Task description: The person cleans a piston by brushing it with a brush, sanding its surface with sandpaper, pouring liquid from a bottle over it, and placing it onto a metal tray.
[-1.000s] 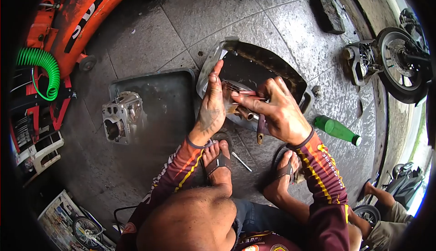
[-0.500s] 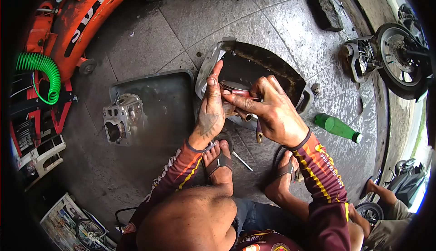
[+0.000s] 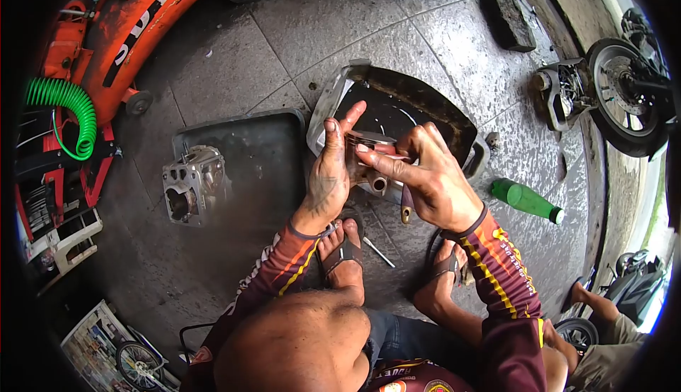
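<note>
Between the hands [image 3: 326, 183] [image 3: 445, 183], a piston [image 3: 373, 139]

maroon long-sleeved shirt [image 3: 509, 346], its left sleeve [image 3: 278, 268] and right sleeve [image 3: 496, 268] both banded in orange and yellow near narrow dark cuffs. pale lettering runs along the sleeves, and printed emblems [image 3: 438, 386] sit on the front — one of them round. below are dark blue denim bottoms [image 3: 406, 341] and dark strapped sandals [image 3: 343, 251]. dark lines mark the left wrist [image 3: 326, 192].
</note>
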`<state>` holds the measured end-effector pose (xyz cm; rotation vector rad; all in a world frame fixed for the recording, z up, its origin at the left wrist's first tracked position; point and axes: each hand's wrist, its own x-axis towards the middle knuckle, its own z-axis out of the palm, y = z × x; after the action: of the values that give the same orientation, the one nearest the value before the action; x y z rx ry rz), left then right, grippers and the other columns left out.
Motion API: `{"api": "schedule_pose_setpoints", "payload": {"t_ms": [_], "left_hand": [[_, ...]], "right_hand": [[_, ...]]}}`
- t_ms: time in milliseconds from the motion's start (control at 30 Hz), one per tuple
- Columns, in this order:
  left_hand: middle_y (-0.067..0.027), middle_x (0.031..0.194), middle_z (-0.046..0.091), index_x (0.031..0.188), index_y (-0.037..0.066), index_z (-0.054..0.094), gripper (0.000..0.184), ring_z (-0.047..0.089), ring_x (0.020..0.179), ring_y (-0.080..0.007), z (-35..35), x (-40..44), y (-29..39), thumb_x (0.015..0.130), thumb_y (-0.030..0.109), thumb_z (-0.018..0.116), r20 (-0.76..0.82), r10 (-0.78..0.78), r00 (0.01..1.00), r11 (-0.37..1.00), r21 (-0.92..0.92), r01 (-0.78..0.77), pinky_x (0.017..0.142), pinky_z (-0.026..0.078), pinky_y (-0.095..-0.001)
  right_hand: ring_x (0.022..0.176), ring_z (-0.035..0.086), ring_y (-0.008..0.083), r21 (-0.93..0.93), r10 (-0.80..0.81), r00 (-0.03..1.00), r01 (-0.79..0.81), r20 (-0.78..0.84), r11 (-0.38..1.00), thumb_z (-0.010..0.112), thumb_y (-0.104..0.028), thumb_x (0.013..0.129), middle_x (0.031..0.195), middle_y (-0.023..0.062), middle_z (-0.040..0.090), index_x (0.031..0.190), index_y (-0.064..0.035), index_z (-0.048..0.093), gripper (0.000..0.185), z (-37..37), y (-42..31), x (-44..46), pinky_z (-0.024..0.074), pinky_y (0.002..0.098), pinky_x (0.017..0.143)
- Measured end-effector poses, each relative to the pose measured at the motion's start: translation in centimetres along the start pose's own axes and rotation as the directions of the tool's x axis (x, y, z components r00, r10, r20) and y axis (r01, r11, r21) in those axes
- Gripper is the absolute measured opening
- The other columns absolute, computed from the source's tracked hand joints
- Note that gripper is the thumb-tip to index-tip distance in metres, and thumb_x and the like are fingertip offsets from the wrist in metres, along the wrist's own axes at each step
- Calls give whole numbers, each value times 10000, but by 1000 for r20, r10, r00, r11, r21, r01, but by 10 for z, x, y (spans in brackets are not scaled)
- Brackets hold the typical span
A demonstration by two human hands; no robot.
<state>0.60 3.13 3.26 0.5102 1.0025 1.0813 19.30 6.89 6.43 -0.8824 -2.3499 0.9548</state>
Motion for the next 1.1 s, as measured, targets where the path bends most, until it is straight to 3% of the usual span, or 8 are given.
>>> {"api": "schedule_pose_setpoints", "payload": {"t_ms": [133, 233, 267, 500, 800, 933, 1000, 1100], "left_hand": [[-84, 1314, 549, 1514, 54, 358, 782, 623, 1021, -141, 4, -2, -4, 1023, 637, 184, -105, 40, 994, 980, 200, -19, 919, 513, -279], [-48, 989, 661, 1563, 118, 248, 779, 636, 843, -79, -5, 2, -14, 1005, 661, 231, -46, 180, 983, 954, 253, -163, 734, 545, -238], [-84, 1183, 594, 1542, 79, 293, 799, 641, 945, -128, -1, -3, -10, 1006, 664, 199, -51, 183, 982, 945, 286, -161, 827, 530, -254], [-280, 1177, 637, 1541, -2, 218, 960, 682, 651, -314, -15, 1, -10, 945, 748, 276, 400, -66, 914, 900, -371, 228, 571, 574, -418], [-340, 1314, 525, 1563, 10, 121, 941, 667, 616, -360, -15, 0, -15, 961, 711, 303, 656, -117, 746, 591, -558, 583, 567, 580, -440], [-195, 1094, 680, 1521, 24, 320, 784, 688, 888, -275, -19, 2, -9, 1017, 625, 301, 368, -175, 913, 873, -371, 317, 815, 571, -360], [-129, 1052, 686, 1509, 43, 361, 734, 678, 906, -198, -11, -1, -6, 1035, 598, 284, 69, -142, 987, 989, -18, 144, 857, 553, -305], [-91, 987, 688, 1510, 71, 379, 720, 671, 884, -144, -2, -7, -7, 1035, 601, 268, -50, -95, 994, 993, 61, 98, 838, 555, -282]], "right_hand": [[860, 468, 287, -29, 19, 996, -17, 87, 999, 634, 56, 608, 878, 74, 484, 1363, -244, 627, 813, 0, 2, 4, 419, 384, 787], [871, 469, 285, -72, 5, 996, 2, 94, 997, 649, 48, 601, 869, 74, 469, 1368, -265, 622, 829, 4, 2, 1, 419, 391, 783], [864, 468, 280, -65, 3, 997, 2, 76, 998, 659, 46, 590, 868, 69, 474, 1363, -275, 626, 837, 4, 2, 1, 421, 386, 783], [792, 463, 229, 100, -90, 993, 98, -78, 990, 655, 94, 552, 873, -15, 570, 1307, -305, 675, 853, 4, 6, -9, 435, 335, 780], [784, 461, 237, 179, -109, 990, 123, -87, 976, 653, 102, 615, 819, 9, 505, 1229, -293, 729, 734, -1, 3, -13, 437, 337, 751], [792, 450, 265, 32, -2, 999, 0, 48, 999, 662, 45, 610, 812, 54, 470, 1317, -274, 669, 775, -9, -9, 0, 415, 362, 767], [814, 451, 278, -12, -4, 997, 4, 76, 1000, 669, 22, 632, 825, 72, 454, 1351, -263, 636, 773, -9, -5, 2, 405, 380, 772], [786, 447, 278, -81, 33, 996, -27, 78, 996, 597, 48, 622, 800, 83, 464, 1321, -188, 667, 741, -5, -11, 7, 417, 376, 765]]}}
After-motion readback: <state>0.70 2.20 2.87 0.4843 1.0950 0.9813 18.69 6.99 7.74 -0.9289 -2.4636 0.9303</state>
